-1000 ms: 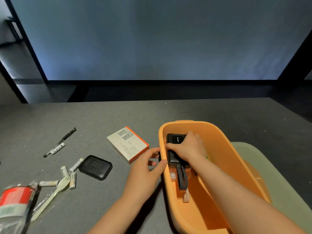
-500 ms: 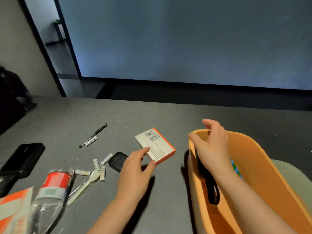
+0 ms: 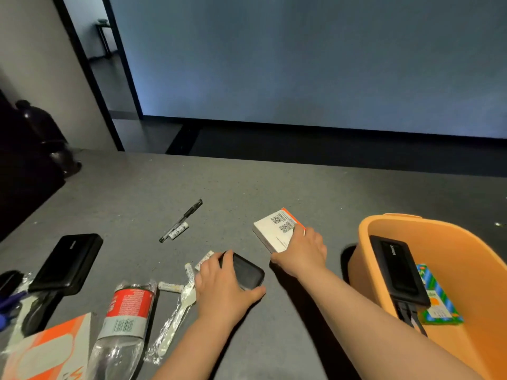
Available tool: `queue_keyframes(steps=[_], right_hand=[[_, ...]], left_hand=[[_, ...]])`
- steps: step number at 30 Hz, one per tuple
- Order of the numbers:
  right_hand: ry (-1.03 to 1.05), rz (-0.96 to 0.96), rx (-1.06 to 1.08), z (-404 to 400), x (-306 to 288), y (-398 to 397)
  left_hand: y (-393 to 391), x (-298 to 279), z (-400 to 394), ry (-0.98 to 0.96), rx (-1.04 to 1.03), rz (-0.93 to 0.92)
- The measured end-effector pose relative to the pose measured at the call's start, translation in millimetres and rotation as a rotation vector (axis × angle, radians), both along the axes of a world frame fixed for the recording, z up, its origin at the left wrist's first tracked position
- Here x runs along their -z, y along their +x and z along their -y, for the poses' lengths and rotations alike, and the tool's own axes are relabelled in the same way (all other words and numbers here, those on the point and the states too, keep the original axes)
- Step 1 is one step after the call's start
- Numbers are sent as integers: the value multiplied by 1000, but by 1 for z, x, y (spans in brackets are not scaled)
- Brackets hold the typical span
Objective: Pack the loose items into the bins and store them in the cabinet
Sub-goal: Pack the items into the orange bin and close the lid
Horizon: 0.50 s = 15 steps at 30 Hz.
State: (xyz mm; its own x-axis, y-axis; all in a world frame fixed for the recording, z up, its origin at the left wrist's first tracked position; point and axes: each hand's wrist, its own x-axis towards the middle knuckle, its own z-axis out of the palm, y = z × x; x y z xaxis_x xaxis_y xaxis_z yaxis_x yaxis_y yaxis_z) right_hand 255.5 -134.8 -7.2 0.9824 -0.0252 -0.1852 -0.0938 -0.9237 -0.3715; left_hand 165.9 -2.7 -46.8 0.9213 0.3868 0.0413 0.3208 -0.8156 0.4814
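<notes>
**Two grabs at once, clutter close by**

Lowest in the frame, a plastic bottle (image 3: pixel 124 319) and a wrapped plastic fork (image 3: pixel 175 316) lie on the table (image 3: pixel 274 187) just left of the left hand (image 3: pixel 222 286). That hand curls around a small black case (image 3: pixel 247 270), with batteries (image 3: pixel 189 270) touching its far side; lifting carelessly could scatter them. Further up, the right hand (image 3: pixel 301 253) clamps the near corner of a white box (image 3: pixel 277 231); held so, it may tip. At right, the orange bin (image 3: pixel 384 223) holds a power bank (image 3: pixel 397 267).
</notes>
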Motion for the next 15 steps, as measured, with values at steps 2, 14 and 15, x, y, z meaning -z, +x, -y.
queue_keyframes(steps=[2, 14, 15], right_hand=[[-34, 3, 3, 4, 6, 9], [370, 378, -108, 58, -102, -39], [412, 391, -124, 78, -115, -52]], left_hand=[[2, 3, -1, 14, 10, -9], [-12, -69, 16, -291, 80, 241], [-15, -82, 24, -289, 120, 273]])
